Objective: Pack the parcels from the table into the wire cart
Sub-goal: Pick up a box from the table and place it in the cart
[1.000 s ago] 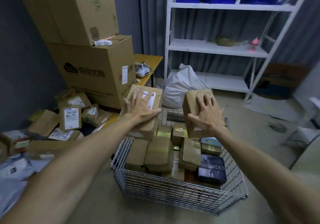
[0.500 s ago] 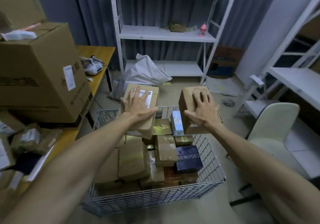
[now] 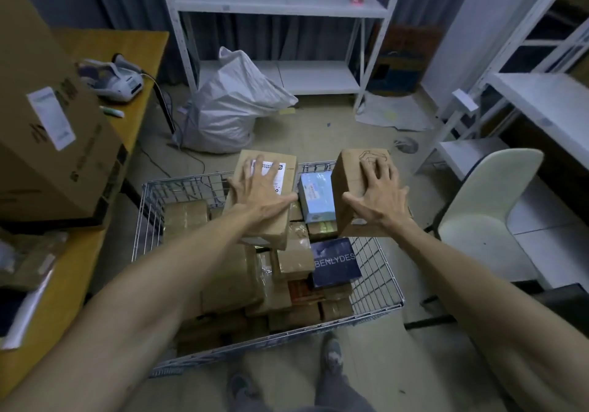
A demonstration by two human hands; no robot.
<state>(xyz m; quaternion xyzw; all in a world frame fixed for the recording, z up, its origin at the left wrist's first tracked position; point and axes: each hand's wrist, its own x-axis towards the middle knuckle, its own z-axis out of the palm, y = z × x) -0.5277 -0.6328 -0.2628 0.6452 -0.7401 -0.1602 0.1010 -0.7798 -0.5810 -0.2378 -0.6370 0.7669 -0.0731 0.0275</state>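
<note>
My left hand (image 3: 259,193) grips a flat brown parcel with a white label (image 3: 271,230), fingers spread over its face. It hangs above the back of the wire cart (image 3: 377,271). My right hand (image 3: 377,196) grips a taller cube-like cardboard parcel (image 3: 349,172) over the cart's back right corner. Between them stands a light blue parcel (image 3: 315,198). Several brown parcels and a dark blue BENLYDES box (image 3: 334,262) fill the cart below.
The yellow table (image 3: 143,48) on the left carries a big cardboard box (image 3: 47,131), a label printer (image 3: 122,82) and loose parcels (image 3: 28,258). A white sack (image 3: 229,115) and a white shelf (image 3: 280,7) stand behind the cart. A pale chair (image 3: 487,211) is to the right.
My view has swung right, from the table to the cart. Both hands have carried their parcels along and now hold them over the back of the cart.
</note>
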